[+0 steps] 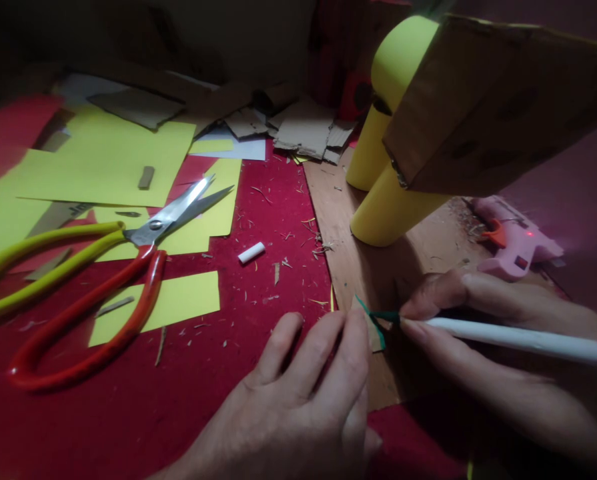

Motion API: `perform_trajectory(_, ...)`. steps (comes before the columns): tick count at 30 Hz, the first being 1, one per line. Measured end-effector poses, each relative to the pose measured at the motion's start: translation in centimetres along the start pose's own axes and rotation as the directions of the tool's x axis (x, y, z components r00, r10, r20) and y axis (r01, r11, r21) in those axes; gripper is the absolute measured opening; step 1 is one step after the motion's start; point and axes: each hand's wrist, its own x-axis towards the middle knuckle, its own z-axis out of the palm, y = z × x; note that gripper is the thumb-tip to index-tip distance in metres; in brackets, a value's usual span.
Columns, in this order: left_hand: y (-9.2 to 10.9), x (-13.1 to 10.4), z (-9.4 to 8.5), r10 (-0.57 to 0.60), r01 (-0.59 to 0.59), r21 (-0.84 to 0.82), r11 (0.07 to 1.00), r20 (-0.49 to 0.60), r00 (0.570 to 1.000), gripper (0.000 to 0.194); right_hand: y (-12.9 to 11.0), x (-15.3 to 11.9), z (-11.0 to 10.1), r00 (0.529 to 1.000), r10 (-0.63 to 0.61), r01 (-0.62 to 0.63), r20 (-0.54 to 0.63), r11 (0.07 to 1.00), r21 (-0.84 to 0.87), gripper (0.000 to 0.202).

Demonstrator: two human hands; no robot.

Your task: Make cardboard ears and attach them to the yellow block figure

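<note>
My right hand (483, 347) grips a white-barrelled felt-tip pen (508, 339), its dark green tip pointing left. That tip touches or nearly touches a small cardboard piece (377, 339) with green colour along its edge. My left hand (308, 380) has its fingertips on this piece, fingers bent and close together; the thumb is mostly hidden. Beneath lies a flat brown cardboard base (345, 267). On it stands a cardboard box shape (498, 100) with brown spots and yellow paper tubes (393, 207) as legs.
Large scissors (153, 227) with yellow and red handles lie spread on yellow paper sheets (108, 153) at left. A small white cylinder (251, 252) rests on the red surface (278, 200) among scraps. Cardboard offcuts (303, 127) lie behind. A pink glue gun (521, 240) sits at right.
</note>
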Motion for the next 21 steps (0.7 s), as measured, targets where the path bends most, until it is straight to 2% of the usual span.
perform_trajectory(8, -0.05, 0.05, -0.13, -0.005, 0.005, 0.001, 1.0, 0.032, 0.999, 0.033, -0.32, 0.57, 0.52, 0.995, -0.055, 0.057, -0.082, 0.998, 0.024, 0.011)
perform_trajectory(16, 0.01, -0.05, 0.04, -0.015, 0.015, -0.016, 1.0, 0.004, 1.0, 0.033, -0.5, 0.87, 0.63, 0.997, -0.049, 0.053, -0.062, 0.996, 0.066, 0.01)
perform_trajectory(21, -0.02, -0.04, -0.09, -0.008, 0.008, 0.001, 1.0, 0.03, 1.0, 0.033, -0.67, 0.92, 0.65, 0.998, -0.011, 0.019, -0.067, 0.994, 0.11, 0.011)
